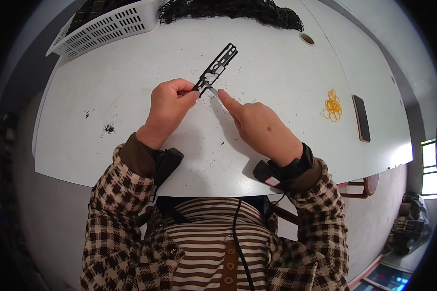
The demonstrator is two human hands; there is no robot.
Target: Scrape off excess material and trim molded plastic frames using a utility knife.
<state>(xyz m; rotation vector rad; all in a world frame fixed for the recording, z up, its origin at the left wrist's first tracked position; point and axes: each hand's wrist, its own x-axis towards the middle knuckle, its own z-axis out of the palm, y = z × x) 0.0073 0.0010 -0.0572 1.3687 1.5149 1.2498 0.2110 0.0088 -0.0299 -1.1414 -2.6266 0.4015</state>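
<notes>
A long, narrow black plastic frame with several cut-out openings [217, 63] is pinched at its near end by my left hand [169, 105]. It is held tilted, its far end pointing away and to the right. My right hand [262, 125] is closed on a knife [211, 89], with the index finger stretched along the blade. Only the short metal blade shows; the handle is hidden in the palm. The blade's tip meets the frame close to my left fingertips. Small black shavings lie scattered on the white table [145, 63] around both hands.
A white slotted basket [111, 29] with dark parts stands at the far left. Beside it lies a heap of black plastic pieces [233, 13]. Yellow rubber bands [332, 106] and a phone [361, 119] lie on the right. A round hole [306, 39] pierces the tabletop. Black crumbs [109, 128] are piled at left.
</notes>
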